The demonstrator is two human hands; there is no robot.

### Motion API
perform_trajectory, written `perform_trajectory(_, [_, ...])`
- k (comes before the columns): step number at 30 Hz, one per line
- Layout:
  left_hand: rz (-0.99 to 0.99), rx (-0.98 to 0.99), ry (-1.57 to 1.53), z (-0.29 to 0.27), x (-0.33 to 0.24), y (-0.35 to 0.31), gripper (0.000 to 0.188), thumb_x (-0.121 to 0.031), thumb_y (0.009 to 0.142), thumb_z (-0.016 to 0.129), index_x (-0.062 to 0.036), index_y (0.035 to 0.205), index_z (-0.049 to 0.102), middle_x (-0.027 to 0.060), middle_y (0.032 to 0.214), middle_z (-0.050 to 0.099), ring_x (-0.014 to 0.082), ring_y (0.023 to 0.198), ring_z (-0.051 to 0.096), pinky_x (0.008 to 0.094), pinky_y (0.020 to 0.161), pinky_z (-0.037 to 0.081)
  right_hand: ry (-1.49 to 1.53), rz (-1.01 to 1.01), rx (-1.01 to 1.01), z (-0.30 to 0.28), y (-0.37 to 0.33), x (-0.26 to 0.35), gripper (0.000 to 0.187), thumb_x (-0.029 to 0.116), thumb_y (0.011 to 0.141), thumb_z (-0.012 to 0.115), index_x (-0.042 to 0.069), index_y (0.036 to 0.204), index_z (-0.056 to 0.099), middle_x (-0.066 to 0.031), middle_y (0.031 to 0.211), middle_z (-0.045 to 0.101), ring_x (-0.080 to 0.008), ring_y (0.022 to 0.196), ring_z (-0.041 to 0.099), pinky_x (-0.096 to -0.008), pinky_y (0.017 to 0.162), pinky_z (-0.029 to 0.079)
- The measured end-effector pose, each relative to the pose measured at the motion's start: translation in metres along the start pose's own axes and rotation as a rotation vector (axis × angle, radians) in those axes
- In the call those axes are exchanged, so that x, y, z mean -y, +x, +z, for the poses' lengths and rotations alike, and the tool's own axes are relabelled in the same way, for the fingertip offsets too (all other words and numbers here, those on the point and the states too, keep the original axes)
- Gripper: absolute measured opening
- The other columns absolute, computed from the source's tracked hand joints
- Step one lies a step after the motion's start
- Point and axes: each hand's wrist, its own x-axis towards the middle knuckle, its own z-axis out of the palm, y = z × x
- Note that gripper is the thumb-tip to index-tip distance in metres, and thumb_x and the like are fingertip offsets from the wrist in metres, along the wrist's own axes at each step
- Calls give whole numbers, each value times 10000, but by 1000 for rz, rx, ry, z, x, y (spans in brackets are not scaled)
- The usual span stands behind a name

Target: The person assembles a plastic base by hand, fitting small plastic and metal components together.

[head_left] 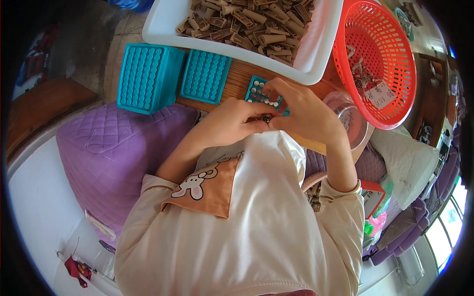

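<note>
My left hand [231,122] is closed, its thumb and forefinger pinching a small dark metal piece [267,118] in front of my chest. Arched over a small teal tray [251,96], my right hand [312,114] has its fingers curved and spread from the thumb. A fingertip reaches over the tray, while the thumb lies beside the metal piece. White round pieces [256,84] sit in the tray's holes; my hands hide part of the tray.
Beyond the hands, a white bin [316,54] holds many brown plastic parts [254,29]. Teal stacked trays [143,74] and another teal tray [206,74] stand left on the wooden table [240,69]. A red basket [390,64] and a clear bowl [353,118] are right.
</note>
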Motion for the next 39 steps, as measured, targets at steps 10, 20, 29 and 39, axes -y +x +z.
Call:
perform_trajectory(10, [-35,-105,-711,-12,19,-12,197,-55,808,489,-2,993,528,70,848,559,82,732,539,224,696,474,-398,8,-352,-88,109,-31,230,197,710,590,35,872,570,-87,746,606,-196,692,583,-290,642,445])
perform_trajectory(20, [-62,-144,-746,-5,21,-16,217,-19,786,451,1,993,512,66,836,558,108,713,533,239,659,451,-726,166,-59,-68,174,-74,227,191,695,590,46,869,604,-169,806,602,-288,753,586,-361,687,464])
perform_trajectory(29, [21,-227,-836,-9,20,-16,279,-110,826,503,-39,1093,467,90,906,569,143,767,569,249,693,469,-84,84,-344,-112,112,-58,283,185,808,521,23,1041,511,-54,794,586,-120,707,539,-242,653,427])
perform_trajectory(39, [214,-492,-1268,-7,-8,-2,314,-138,893,382,-28,1187,378,149,1084,507,237,974,538,334,849,442,658,64,-193,-72,26,-8,372,-45,721,533,17,1087,496,3,945,490,-87,833,489,-211,765,421])
